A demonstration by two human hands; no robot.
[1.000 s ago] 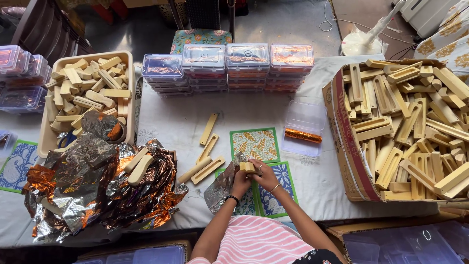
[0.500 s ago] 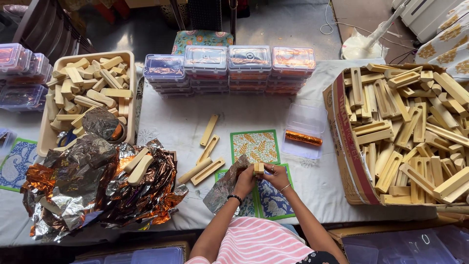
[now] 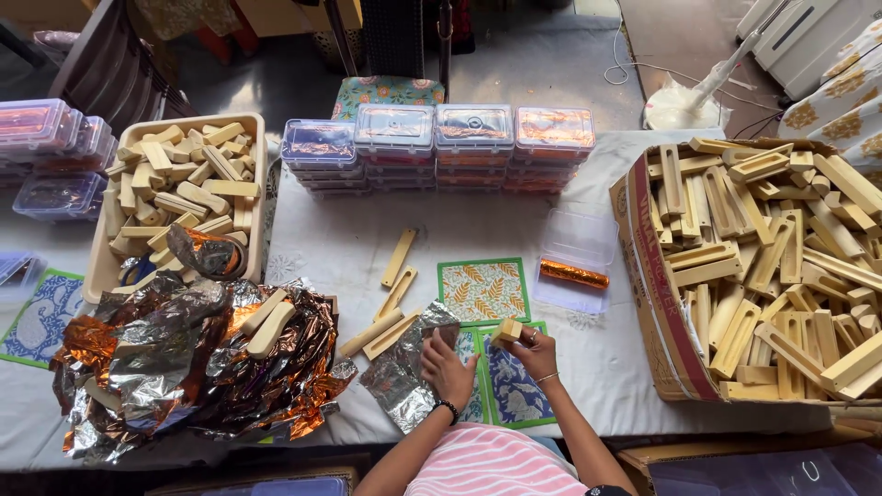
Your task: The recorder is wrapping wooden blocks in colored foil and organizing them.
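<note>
Left hand (image 3: 447, 366) lies flat, fingers spread, pressing a silver foil sheet (image 3: 404, 377) on the white tablecloth (image 3: 340, 239); right hand (image 3: 536, 349) pinches a small wooden block (image 3: 506, 331) between thumb and fingertips, just above the blue patterned card (image 3: 510, 390); four wooden pieces (image 3: 386, 303) lie just left of the foil; a cardboard box of wooden pieces (image 3: 643, 276) stands to the right; a heap of crumpled foil (image 3: 184, 367) sits far left.
</note>
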